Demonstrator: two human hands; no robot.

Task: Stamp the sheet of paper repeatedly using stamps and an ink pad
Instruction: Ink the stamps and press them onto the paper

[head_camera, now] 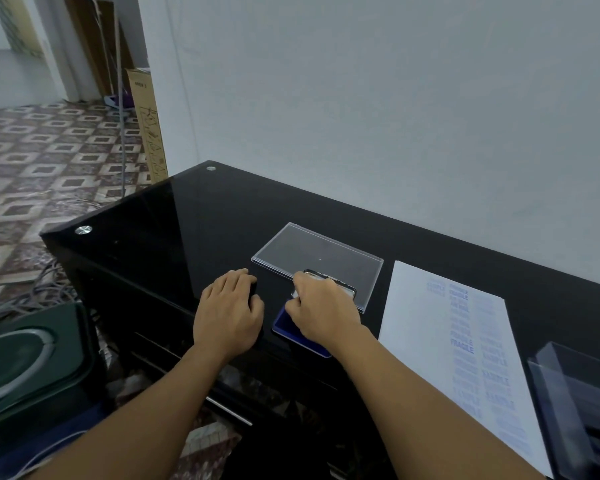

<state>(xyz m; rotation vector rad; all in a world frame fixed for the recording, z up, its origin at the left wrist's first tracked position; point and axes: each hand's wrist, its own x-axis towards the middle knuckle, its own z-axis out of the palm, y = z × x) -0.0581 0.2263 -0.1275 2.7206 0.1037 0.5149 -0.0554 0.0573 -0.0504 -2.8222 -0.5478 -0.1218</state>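
A white sheet of paper [426, 327] lies on the black glass desk [174, 230], right of centre, covered with columns of faint blue stamp marks. A blue ink pad [291, 336] sits left of the sheet, mostly hidden under my right hand [321, 308]. That hand grips a dark stamp [340, 282] and holds it down over the pad. My left hand [227, 311] rests on the desk just left of the pad, its fingers curled round a small black stamp [253, 292].
A clear plastic lid [319, 254] lies flat behind the ink pad. A clear box [578, 403] stands at the right edge, next to the sheet. The desk's left edge drops to a patterned floor with cables and a dark green container [25, 362].
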